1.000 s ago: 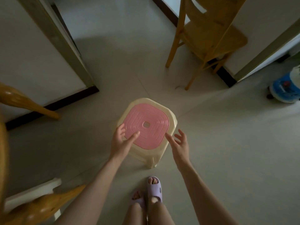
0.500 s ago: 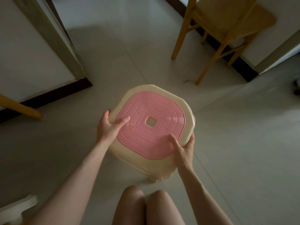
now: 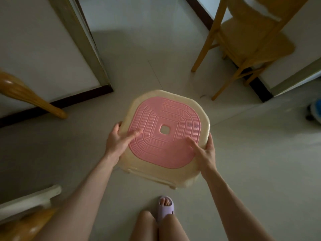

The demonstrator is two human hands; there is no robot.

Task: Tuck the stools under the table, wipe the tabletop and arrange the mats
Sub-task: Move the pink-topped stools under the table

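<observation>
A cream plastic stool [image 3: 161, 169] with a ribbed pink seat pad and a small square hole in its middle is lifted off the floor in front of me. My left hand [image 3: 118, 140] grips its left rim, thumb lying on the pink pad. My right hand [image 3: 205, 152] grips the right rim, thumb on the pad too. The stool's legs are mostly hidden under the seat. No table or mats are in view.
A wooden chair [image 3: 246, 42] stands at the upper right against the wall. A glossy wooden leg [image 3: 33, 98] reaches in from the left, above a dark skirting board. A door frame [image 3: 81, 40] stands upper left. A blue object [image 3: 315, 110] sits at the right edge. My slippered foot [image 3: 165, 207] is below.
My hands closed on the stool's rim and lifted it from the floor toward me. In the last half second it stayed in my grip and my foot came into view.
</observation>
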